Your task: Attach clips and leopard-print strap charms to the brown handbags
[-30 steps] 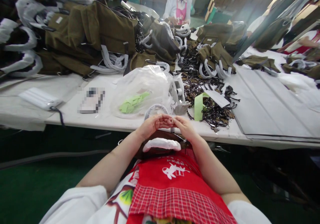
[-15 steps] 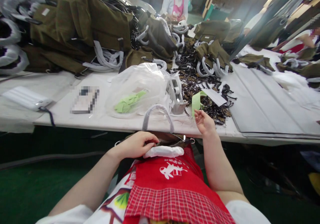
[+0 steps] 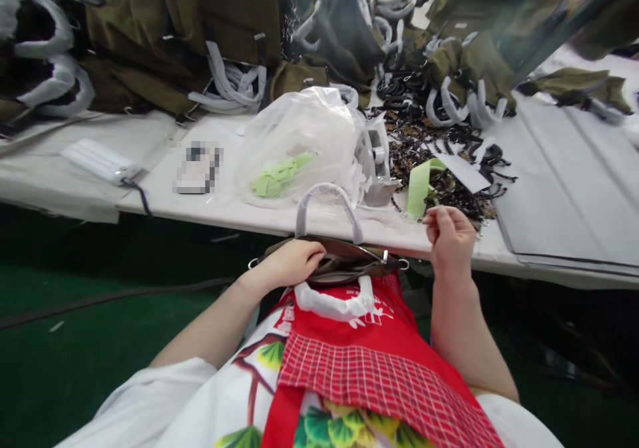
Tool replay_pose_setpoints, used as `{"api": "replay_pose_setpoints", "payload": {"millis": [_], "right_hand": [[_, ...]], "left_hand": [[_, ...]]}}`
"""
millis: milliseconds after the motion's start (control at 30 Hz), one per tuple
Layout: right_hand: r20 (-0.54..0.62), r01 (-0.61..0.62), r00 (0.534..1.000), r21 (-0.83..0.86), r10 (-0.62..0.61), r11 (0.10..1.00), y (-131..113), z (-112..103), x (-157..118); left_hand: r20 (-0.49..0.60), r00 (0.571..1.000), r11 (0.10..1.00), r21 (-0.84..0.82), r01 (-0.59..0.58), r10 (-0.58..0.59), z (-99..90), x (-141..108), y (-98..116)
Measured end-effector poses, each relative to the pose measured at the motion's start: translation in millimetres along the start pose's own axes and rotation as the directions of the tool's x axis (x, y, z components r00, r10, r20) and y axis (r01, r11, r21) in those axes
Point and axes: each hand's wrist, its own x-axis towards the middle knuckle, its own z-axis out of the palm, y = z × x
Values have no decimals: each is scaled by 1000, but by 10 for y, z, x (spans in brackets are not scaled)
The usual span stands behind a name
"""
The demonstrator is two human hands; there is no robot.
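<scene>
An olive-brown handbag (image 3: 344, 276) with its top unzipped rests against my lap at the table's front edge. Its wrapped far handle (image 3: 327, 188) stands up, and its near handle (image 3: 333, 305), also in white wrapping, hangs over my red apron. My left hand (image 3: 294, 261) is closed on the left part of the bag's opening, fingertips partly hidden inside. Out to the right, my right hand (image 3: 452, 235) is pinched at the front of a heap of small dark straps (image 3: 454, 192). What its fingers hold, if anything, is too small to make out.
A green tape roll (image 3: 418, 192) and a grey dispenser (image 3: 375, 168) stand beside the heap. Left of them lie a clear plastic bag (image 3: 299, 128) with green scraps, a phone (image 3: 196, 168) and a white power bank (image 3: 100, 160). More olive bags (image 3: 239, 15) are piled behind.
My right hand has turned over from a loosely curled, palm-up pose to a pinch. The near handle has dropped lower over my apron. The view has tilted down; my left hand stays at the bag.
</scene>
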Motion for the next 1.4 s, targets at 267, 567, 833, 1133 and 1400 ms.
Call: {"api": "replay_pose_setpoints", "payload": {"millis": [267,567,833,1133,1400], "right_hand": [[848,413,462,-464,259,784,-154,725,-724],[778,591,375,-619,503,517,36,987,-783],[834,492,451,-530,320,691,-74,806,-803],[204,102,979,-466,-5,879,5,203,40],[287,176,956,-387,-63,905,-24,380,245]], "left_hand": [[34,999,991,134,27,-32,28,-41,-76],[113,992,970,243,27,-56,49,12,-37],[216,972,962,271,34,-95,187,98,-10],[145,989,996,92,2,-15,111,50,-196],[40,996,991,112,78,-83,209,-204,-92]]}}
